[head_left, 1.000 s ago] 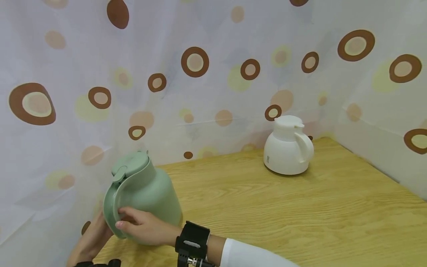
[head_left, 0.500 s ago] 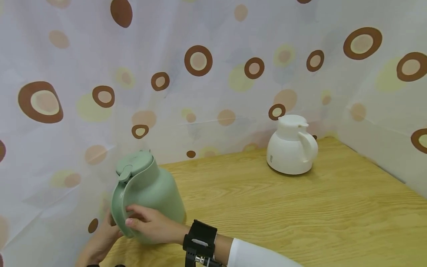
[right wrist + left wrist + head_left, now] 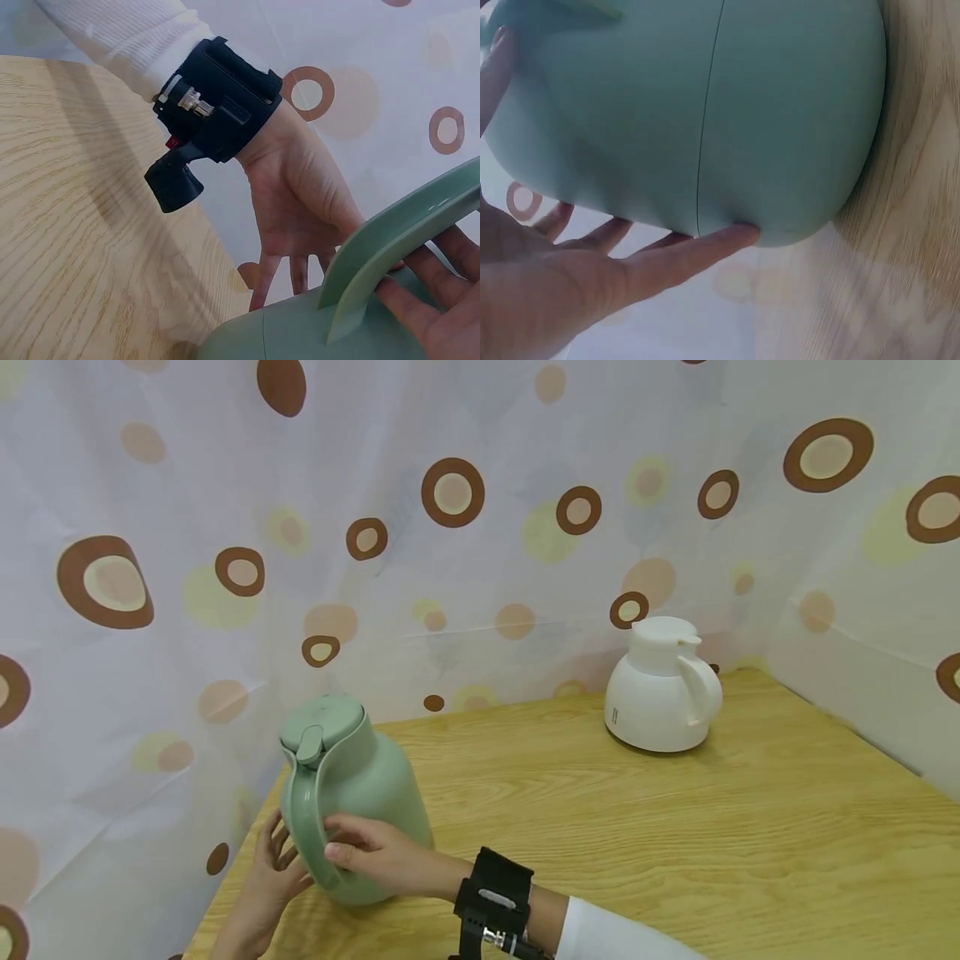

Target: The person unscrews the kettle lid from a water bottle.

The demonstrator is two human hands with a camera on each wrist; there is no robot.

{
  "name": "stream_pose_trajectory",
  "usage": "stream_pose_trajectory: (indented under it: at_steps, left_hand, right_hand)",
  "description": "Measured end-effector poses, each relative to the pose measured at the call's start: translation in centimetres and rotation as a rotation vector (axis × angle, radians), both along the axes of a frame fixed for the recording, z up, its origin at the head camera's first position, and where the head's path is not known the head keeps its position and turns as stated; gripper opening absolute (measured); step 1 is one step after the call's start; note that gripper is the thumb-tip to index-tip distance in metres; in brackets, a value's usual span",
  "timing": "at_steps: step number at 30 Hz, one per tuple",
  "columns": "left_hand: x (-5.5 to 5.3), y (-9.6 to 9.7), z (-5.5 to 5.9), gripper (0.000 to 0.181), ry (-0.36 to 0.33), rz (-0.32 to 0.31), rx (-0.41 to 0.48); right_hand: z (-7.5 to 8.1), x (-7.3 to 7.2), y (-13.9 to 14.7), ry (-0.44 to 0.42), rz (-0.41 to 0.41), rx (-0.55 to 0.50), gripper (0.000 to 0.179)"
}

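A pale green insulated jug (image 3: 382, 793) with a thumb lever on its lid stands at the table's left, its handle (image 3: 306, 814) facing me. My left hand (image 3: 264, 887) is at its left side, fingers spread and relaxed. In the left wrist view several fingertips (image 3: 742, 232) touch the jug's body. My right hand (image 3: 390, 857) comes from the right and holds the jug at the handle, thumb and forefinger bent against its right edge. In the right wrist view its fingers (image 3: 442, 281) reach into the handle's loop; their tips are partly hidden.
A smaller white jug (image 3: 660, 693) stands upright farther back on the wood-grain table (image 3: 637, 827), handle to the right. A spotted cloth (image 3: 495, 568) hangs behind and along both sides. The green jug stands near the table's left edge.
The green jug has turned, its handle swinging right toward me, with the right hand moving along. The left hand is now more to the right in view. The head view has shifted slightly.
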State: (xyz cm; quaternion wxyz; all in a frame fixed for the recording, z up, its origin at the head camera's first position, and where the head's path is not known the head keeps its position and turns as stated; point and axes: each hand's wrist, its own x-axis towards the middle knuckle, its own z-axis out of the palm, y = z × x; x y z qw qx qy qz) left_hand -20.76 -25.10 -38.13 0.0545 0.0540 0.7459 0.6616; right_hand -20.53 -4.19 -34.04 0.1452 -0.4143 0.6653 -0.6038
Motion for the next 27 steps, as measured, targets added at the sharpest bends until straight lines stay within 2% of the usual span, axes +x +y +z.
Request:
stream_pose_trajectory:
  at_steps: [11,27]
  left_hand:
    - [0.6,1.8,0.1,0.093,-0.015,0.043,-0.002]
    - [1.4,4.2,-0.2,0.100,-0.013,0.087,0.023]
  right_hand:
    - [-0.2,0.3,1.6,0.004,-0.001,-0.011,0.036]
    - [-0.7,1.1,3.7,-0.063,-0.002,-0.026,0.037]
